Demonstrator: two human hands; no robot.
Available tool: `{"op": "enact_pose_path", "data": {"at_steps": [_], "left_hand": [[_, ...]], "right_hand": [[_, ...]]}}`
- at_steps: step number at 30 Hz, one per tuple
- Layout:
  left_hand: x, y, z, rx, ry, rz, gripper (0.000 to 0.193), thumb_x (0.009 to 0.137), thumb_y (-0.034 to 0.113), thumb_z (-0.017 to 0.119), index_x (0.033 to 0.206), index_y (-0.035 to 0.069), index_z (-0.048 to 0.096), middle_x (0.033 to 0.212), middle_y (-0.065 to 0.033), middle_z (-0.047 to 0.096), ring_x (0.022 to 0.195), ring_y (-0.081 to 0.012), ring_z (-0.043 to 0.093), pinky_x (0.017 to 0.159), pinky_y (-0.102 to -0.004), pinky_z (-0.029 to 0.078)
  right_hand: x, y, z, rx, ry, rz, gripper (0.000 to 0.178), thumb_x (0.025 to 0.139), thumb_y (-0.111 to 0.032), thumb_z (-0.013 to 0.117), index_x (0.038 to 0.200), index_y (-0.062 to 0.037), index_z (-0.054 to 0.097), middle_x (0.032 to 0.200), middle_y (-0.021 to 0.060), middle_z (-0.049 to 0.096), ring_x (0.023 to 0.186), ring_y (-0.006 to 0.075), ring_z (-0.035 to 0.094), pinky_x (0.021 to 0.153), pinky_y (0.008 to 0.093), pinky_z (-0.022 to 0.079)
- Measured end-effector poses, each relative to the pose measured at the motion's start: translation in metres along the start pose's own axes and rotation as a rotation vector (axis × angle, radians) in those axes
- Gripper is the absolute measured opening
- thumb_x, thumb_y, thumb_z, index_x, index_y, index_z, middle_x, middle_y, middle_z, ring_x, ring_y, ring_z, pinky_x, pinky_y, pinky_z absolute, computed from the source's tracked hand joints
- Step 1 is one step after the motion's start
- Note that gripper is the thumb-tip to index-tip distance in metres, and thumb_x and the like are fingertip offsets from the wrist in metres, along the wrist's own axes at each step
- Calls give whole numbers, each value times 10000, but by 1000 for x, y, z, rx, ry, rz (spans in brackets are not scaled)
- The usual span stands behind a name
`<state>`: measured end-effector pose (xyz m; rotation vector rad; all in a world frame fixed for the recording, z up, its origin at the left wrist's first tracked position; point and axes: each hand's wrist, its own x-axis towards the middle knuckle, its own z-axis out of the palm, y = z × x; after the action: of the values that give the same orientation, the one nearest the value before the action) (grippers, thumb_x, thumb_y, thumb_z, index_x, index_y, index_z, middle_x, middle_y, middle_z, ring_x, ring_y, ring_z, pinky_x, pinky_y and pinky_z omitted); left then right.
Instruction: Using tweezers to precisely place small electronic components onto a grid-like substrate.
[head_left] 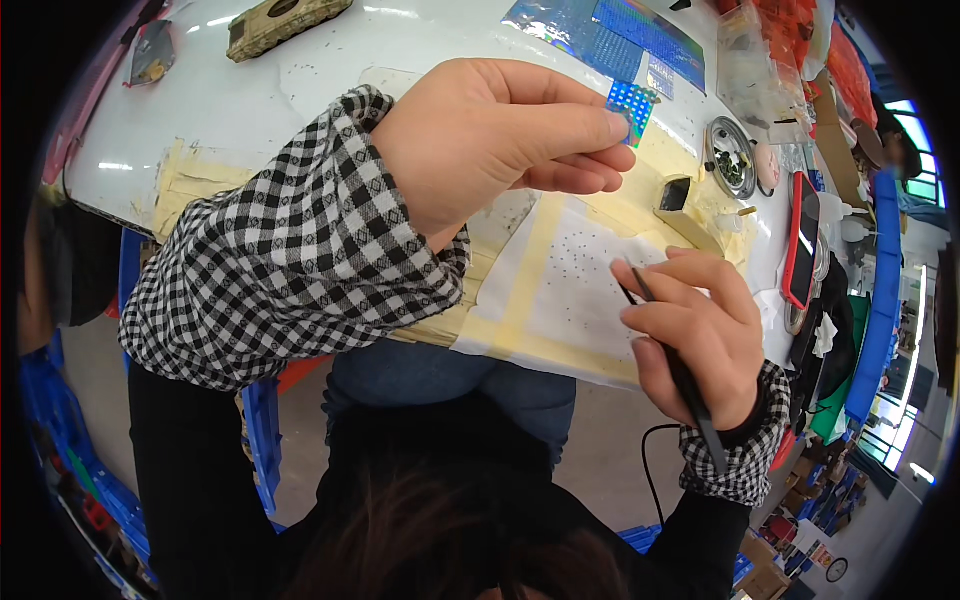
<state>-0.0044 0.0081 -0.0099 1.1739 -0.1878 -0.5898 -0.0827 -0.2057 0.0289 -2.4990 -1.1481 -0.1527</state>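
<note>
My left hand [500,135] pinches a small shiny blue-green sheet [632,98] with rows of pale dots between thumb and forefinger, raised above the table. In my right hand [705,325] is a pair of black tweezers [690,385], held like a pen. The tweezers' tips point up and left, over a white paper [530,290]. Many tiny dark pieces [572,262] lie scattered on that paper, which yellow tape crosses. The two hands are apart. Part of the blue sheet is hidden behind my thumb.
Larger blue shiny sheets [620,40] lie at the far side. To the right are a round metal dish [731,158] with dark bits, a yellowish taped block [690,215] and a red-edged phone [802,240]. A camouflage-patterned case [285,25] rests at the far left.
</note>
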Motion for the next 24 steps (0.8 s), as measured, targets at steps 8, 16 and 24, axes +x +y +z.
{"op": "enact_pose_path", "data": {"at_steps": [8,16,24], "left_hand": [[-5,5,4,-46,-38,-102,257,887,217,624,1014,-6,634,928,-133,683,830,-154,670,763,-242,535],[-6,3,6,-84,-56,-125,242,897,198,606,1018,-10,629,916,-137,683,814,-157,672,752,-250,540],[-5,2,6,-110,-61,-119,235,901,189,601,1021,-12,628,911,-135,683,806,-156,672,743,-249,542]], "right_hand": [[10,3,-4,128,329,94,204,809,-71,633,1009,-41,610,1034,145,673,864,267,578,798,346,478],[12,9,12,188,353,152,243,780,-11,656,1021,-13,618,1041,138,662,862,268,579,794,344,479],[14,13,15,107,352,86,263,750,34,654,1009,0,618,994,142,661,837,269,587,754,339,489]]}}
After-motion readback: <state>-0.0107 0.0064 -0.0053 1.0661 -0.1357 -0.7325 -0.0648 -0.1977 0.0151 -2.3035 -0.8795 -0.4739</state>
